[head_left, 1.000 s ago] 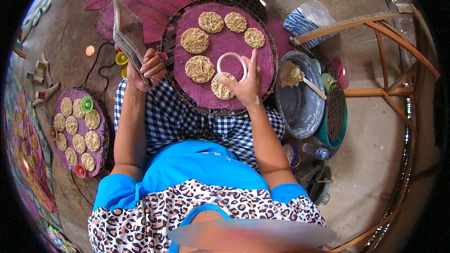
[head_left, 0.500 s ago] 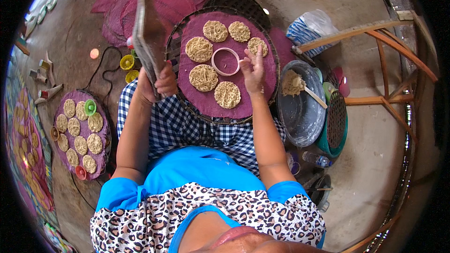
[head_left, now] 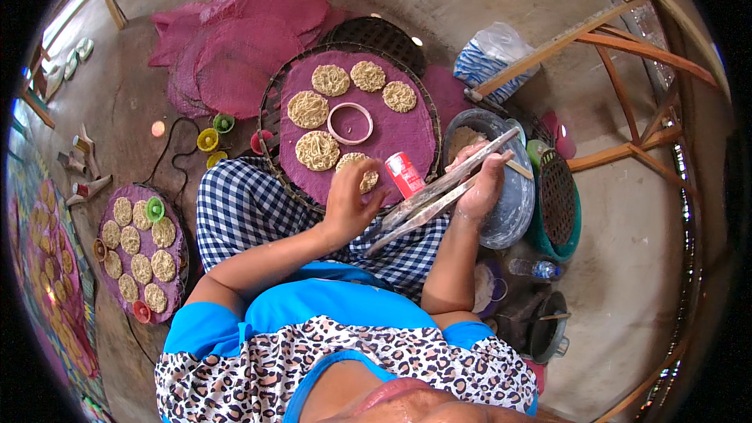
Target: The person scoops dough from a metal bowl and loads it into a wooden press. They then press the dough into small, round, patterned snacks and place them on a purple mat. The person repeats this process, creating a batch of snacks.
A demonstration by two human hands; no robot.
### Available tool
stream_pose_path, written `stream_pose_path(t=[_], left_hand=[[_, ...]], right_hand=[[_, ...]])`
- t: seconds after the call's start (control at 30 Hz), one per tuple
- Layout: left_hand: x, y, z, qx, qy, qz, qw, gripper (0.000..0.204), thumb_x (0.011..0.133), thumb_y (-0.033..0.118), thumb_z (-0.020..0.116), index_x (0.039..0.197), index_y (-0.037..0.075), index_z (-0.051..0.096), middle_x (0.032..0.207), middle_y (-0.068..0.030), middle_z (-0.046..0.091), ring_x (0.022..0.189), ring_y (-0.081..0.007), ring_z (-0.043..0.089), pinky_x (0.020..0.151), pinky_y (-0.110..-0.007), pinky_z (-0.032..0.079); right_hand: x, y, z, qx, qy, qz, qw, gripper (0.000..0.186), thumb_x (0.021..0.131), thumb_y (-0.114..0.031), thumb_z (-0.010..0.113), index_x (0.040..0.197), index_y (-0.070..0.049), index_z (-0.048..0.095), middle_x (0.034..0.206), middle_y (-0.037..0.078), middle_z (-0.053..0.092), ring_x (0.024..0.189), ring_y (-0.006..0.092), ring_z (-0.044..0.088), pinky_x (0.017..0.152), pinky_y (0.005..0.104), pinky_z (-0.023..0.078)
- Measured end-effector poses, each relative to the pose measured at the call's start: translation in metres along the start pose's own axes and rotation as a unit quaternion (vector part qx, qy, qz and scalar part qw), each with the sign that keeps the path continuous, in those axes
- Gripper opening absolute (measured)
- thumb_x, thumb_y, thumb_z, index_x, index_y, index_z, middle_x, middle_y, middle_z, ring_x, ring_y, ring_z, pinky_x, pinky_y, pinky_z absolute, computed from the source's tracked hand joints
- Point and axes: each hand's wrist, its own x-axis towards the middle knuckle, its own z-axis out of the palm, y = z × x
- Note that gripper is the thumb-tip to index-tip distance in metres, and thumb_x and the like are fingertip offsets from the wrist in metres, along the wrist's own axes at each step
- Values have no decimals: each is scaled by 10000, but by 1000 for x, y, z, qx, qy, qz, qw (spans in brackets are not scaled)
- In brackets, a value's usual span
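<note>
My right hand (head_left: pixel 482 188) grips a pair of long wooden boards (head_left: pixel 435 202), spread slightly apart in a narrow V and tilted across my lap. A red can (head_left: pixel 404 175) sits against the boards' upper side; how it joins them is hidden. My left hand (head_left: pixel 351 202) is beside the can, holding nothing, its fingers bent and apart. It partly covers a round noodle cake (head_left: pixel 368 180). Several more noodle cakes (head_left: pixel 309 110) lie on a purple cloth (head_left: pixel 392 137) over a round woven tray. Among them rests a pale pink ring (head_left: pixel 350 124).
Right of the tray stands a grey basin (head_left: pixel 505 223) holding pale dough and a scoop handle, next to a green basin (head_left: pixel 576 227). A second cloth-covered tray (head_left: pixel 141 247) of noodle cakes lies at left. Purple cloths (head_left: pixel 247 51) lie behind; a wooden frame (head_left: pixel 619 94) stands at right.
The boards have passed from my left hand to my right and swung from upright at left to slanting at right. My left hand has moved right, to the tray's near edge. The view has shifted.
</note>
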Motion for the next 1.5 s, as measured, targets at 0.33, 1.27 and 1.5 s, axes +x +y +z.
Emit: stream_pose_path(t=[0.33,1.27,1.5], left_hand=[[66,17,37,203,-183,208,939,374,587,191,626,903,0,563,885,-152,587,831,-295,569,741,-394,430],[141,-3,82,256,-210,86,940,254,614,166,683,836,65,613,700,-112,629,638,-249,624,622,-350,498],[138,14,100,-330,-238,-219,887,300,688,161,692,951,88,569,811,17,581,721,-73,550,583,-262,454]], right_hand=[[-4,26,-43,-93,-67,60,992,671,856,-586,355,1151,5,469,974,99,551,905,206,529,827,337,409],[-36,35,-125,202,91,224,949,498,786,-601,479,710,-110,447,479,-18,381,379,69,346,363,202,275],[-28,63,-133,494,-173,417,743,725,706,-750,360,756,-39,494,524,7,394,370,65,336,356,200,294]])
